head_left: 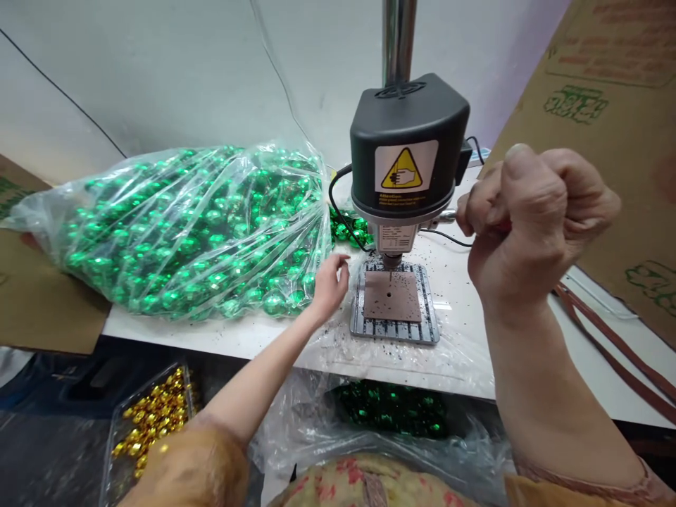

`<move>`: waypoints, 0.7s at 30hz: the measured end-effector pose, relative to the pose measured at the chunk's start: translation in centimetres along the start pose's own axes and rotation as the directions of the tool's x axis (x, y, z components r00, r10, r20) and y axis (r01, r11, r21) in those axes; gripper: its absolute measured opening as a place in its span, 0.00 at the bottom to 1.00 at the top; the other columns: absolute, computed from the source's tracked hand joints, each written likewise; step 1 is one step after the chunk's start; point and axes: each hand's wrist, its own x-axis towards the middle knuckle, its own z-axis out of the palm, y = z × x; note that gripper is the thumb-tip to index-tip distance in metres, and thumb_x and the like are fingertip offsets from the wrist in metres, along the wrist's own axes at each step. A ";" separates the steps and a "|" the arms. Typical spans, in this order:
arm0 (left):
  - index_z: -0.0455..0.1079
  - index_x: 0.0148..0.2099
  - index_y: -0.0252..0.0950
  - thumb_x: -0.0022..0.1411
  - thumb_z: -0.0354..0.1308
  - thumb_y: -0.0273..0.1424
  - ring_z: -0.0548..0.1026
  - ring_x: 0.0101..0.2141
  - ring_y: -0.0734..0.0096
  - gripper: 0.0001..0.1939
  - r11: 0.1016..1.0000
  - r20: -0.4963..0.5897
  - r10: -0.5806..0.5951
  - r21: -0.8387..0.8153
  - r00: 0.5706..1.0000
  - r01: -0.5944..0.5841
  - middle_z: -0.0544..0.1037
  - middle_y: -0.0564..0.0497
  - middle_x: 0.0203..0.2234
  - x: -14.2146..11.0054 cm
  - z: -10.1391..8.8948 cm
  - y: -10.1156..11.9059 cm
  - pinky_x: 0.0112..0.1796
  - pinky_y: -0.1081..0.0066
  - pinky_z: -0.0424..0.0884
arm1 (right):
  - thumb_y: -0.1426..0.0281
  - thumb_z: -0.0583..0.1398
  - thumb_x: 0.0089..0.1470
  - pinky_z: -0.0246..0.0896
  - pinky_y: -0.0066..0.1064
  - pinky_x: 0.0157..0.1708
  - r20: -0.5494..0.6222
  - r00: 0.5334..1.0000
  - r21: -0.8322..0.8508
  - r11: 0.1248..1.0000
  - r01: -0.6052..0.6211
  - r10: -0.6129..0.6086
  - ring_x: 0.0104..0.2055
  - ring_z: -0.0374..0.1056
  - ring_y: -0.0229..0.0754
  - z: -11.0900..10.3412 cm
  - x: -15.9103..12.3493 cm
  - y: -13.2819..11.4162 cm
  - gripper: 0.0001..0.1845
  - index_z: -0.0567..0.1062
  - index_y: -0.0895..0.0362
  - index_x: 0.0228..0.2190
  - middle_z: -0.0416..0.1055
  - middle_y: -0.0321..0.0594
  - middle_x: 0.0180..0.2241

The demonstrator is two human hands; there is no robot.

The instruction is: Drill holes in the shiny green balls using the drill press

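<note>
A small black bench drill (408,148) stands on a white table (222,331), its bit over a brown pad (391,296) on the slotted base. My right hand (533,218) is raised beside the drill head, closed in a fist around the drill's metal feed lever (448,216). My left hand (332,282) reaches to the mouth of a clear plastic bag of shiny green beads (190,225), just left of the drill base. Its fingers are curled at the bag's opening; whether they hold a bead is hidden.
Cardboard sheets lean at the right (607,141) and lie at the far left (36,303). A clear tray of gold beads (153,415) sits below the table edge. Another plastic bag with green beads (391,408) hangs in front. Brown straps (607,345) lie at right.
</note>
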 end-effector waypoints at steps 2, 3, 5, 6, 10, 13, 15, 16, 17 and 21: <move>0.75 0.48 0.38 0.63 0.56 0.24 0.78 0.43 0.56 0.12 0.993 0.009 -0.115 0.006 0.993 0.115 0.79 0.45 0.39 4.8 1.2 -1.6 0.53 0.53 0.74 | 0.72 0.64 0.58 0.46 0.36 0.17 -0.007 1.000 -0.008 1.000 -0.008 0.008 0.15 0.54 0.34 0.0 -0.1 -0.1 0.22 0.62 0.52 0.17 0.49 0.27 0.13; 0.75 0.48 0.37 0.63 0.57 0.23 0.78 0.44 0.55 0.13 0.989 0.034 -0.147 0.000 0.989 0.147 0.79 0.44 0.41 6.6 2.0 -2.3 0.54 0.52 0.73 | 0.72 0.64 0.58 0.46 0.36 0.16 -0.007 1.000 -0.012 1.000 -0.013 0.013 0.15 0.54 0.34 0.0 -0.1 -0.1 0.22 0.62 0.52 0.17 0.49 0.27 0.13; 0.75 0.48 0.36 0.61 0.61 0.23 0.77 0.48 0.53 0.13 0.987 0.062 -0.158 -0.014 0.985 0.160 0.78 0.42 0.43 9.1 3.7 -3.3 0.57 0.51 0.71 | 0.72 0.63 0.58 0.47 0.35 0.17 -0.007 1.000 -0.025 1.000 -0.015 0.015 0.15 0.55 0.33 0.1 -0.2 -0.3 0.21 0.62 0.53 0.18 0.49 0.27 0.13; 0.75 0.48 0.36 0.60 0.63 0.23 0.77 0.49 0.52 0.13 0.988 0.072 -0.153 -0.022 0.986 0.155 0.78 0.42 0.44 9.9 4.4 -3.7 0.57 0.51 0.71 | 0.73 0.62 0.59 0.47 0.34 0.18 -0.009 1.000 -0.035 0.999 -0.015 0.015 0.16 0.54 0.32 0.2 -0.2 -0.3 0.21 0.62 0.53 0.18 0.49 0.27 0.14; 0.75 0.48 0.35 0.52 0.72 0.26 0.76 0.53 0.48 0.20 0.985 0.089 -0.155 -0.062 0.984 0.161 0.78 0.42 0.47 10.6 6.3 -4.4 0.58 0.52 0.71 | 0.73 0.61 0.59 0.47 0.33 0.19 -0.004 1.000 -0.048 0.999 -0.011 0.011 0.16 0.54 0.31 0.2 -0.3 -0.4 0.21 0.60 0.54 0.18 0.50 0.27 0.14; 0.74 0.48 0.35 0.52 0.73 0.27 0.78 0.49 0.54 0.20 0.954 0.039 -0.249 -0.165 0.968 0.252 0.79 0.43 0.44 10.0 6.1 -4.7 0.55 0.55 0.74 | 0.72 0.63 0.58 0.47 0.34 0.18 0.010 1.000 -0.015 1.000 -0.018 0.018 0.15 0.53 0.32 0.0 -0.2 -0.3 0.22 0.61 0.53 0.17 0.49 0.27 0.13; 0.73 0.48 0.36 0.59 0.69 0.31 0.78 0.42 0.61 0.16 0.914 0.022 -0.316 -0.263 0.949 0.310 0.79 0.46 0.39 9.3 5.2 -4.6 0.48 0.59 0.78 | 0.72 0.64 0.57 0.47 0.35 0.17 0.017 1.000 -0.004 1.000 -0.021 0.021 0.15 0.54 0.33 -0.1 -0.2 -0.2 0.22 0.62 0.53 0.17 0.49 0.27 0.13; 0.73 0.49 0.36 0.63 0.66 0.35 0.78 0.39 0.64 0.14 0.893 0.030 -0.337 -0.307 0.941 0.330 0.79 0.47 0.37 8.7 4.5 -4.4 0.43 0.62 0.79 | 0.71 0.65 0.58 0.47 0.35 0.17 0.012 1.000 -0.002 1.000 -0.012 0.012 0.15 0.54 0.33 -0.1 -0.2 -0.1 0.22 0.62 0.53 0.17 0.49 0.27 0.13; 0.73 0.50 0.37 0.66 0.62 0.38 0.78 0.36 0.66 0.14 0.868 0.047 -0.353 -0.356 0.934 0.346 0.78 0.48 0.36 8.1 3.7 -4.2 0.38 0.65 0.80 | 0.71 0.64 0.58 0.47 0.35 0.18 0.006 1.000 -0.004 1.000 -0.002 0.002 0.15 0.54 0.33 -0.2 -0.3 -0.1 0.21 0.63 0.53 0.18 0.49 0.26 0.13; 0.73 0.53 0.40 0.66 0.61 0.49 0.77 0.30 0.69 0.21 0.650 0.168 -0.424 -0.628 0.890 0.428 0.78 0.48 0.36 5.0 0.1 -2.4 0.29 0.69 0.79 | 0.71 0.63 0.59 0.46 0.34 0.18 -0.004 1.000 -0.019 1.000 0.019 -0.019 0.16 0.54 0.31 -0.1 -0.5 0.0 0.21 0.63 0.53 0.18 0.49 0.26 0.14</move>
